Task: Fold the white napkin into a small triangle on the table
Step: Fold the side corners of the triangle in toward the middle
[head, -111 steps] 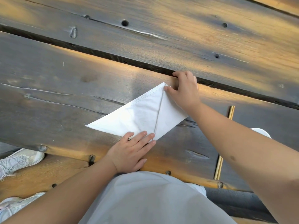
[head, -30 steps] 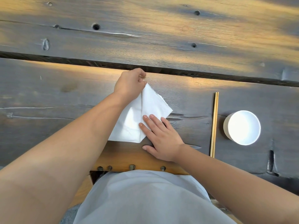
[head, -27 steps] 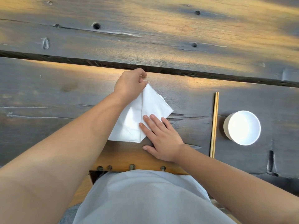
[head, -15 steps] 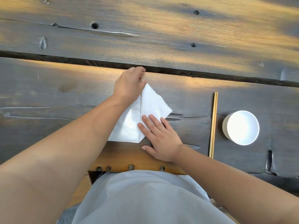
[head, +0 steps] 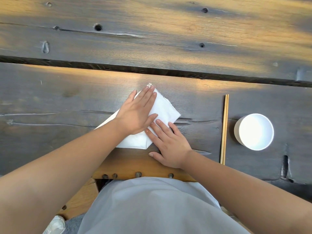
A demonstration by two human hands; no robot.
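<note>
The white napkin (head: 164, 108) lies folded into a small pointed shape near the front edge of the dark wooden table (head: 50, 102), its tip pointing away from me. My left hand (head: 139, 112) lies flat on top of it, palm down, fingers stretched to the far tip. My right hand (head: 166, 143) rests flat with its fingertips on the napkin's near right part and its palm on the table. Much of the napkin's left half is hidden under my left hand and forearm.
A pair of wooden chopsticks (head: 224, 129) lies to the right of the napkin, running away from me. A white bowl (head: 254, 131) stands further right. A dark gap (head: 168, 71) between planks runs across behind the napkin. A white shoe (head: 55, 224) shows below.
My left hand was pinching the napkin's far tip; now it has opened and lies flat on the cloth. My right hand has stayed in place.
</note>
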